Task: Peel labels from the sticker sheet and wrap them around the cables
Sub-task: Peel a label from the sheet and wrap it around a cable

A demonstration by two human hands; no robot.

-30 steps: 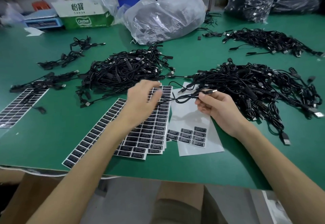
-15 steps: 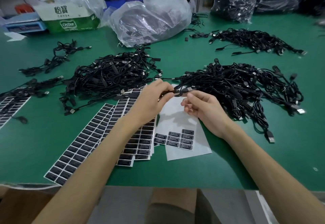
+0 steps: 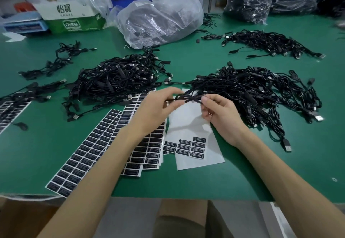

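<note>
Both of my hands hold one black cable (image 3: pixel 188 98) just above the table, in front of me. My left hand (image 3: pixel 158 107) pinches its left part between thumb and fingertips. My right hand (image 3: pixel 222 114) pinches its right part. Whether a label sits between the fingers is hidden. Under the hands lies a mostly bare white sticker sheet (image 3: pixel 192 125) with several black labels (image 3: pixel 188 147) left on its lower part. Fuller sheets of black labels (image 3: pixel 104 140) fan out beneath my left forearm.
Heaps of black cables lie at centre left (image 3: pixel 115 77), right (image 3: pixel 252 92) and far right (image 3: pixel 265 41). More label sheets (image 3: pixel 9 110) sit at the left edge. Clear plastic bags (image 3: pixel 160 19) and a green-and-white carton (image 3: pixel 72 17) stand at the back.
My left hand left the label sheets and came across to the cable. Both hands now pinch the cable together, lifted a little higher.
</note>
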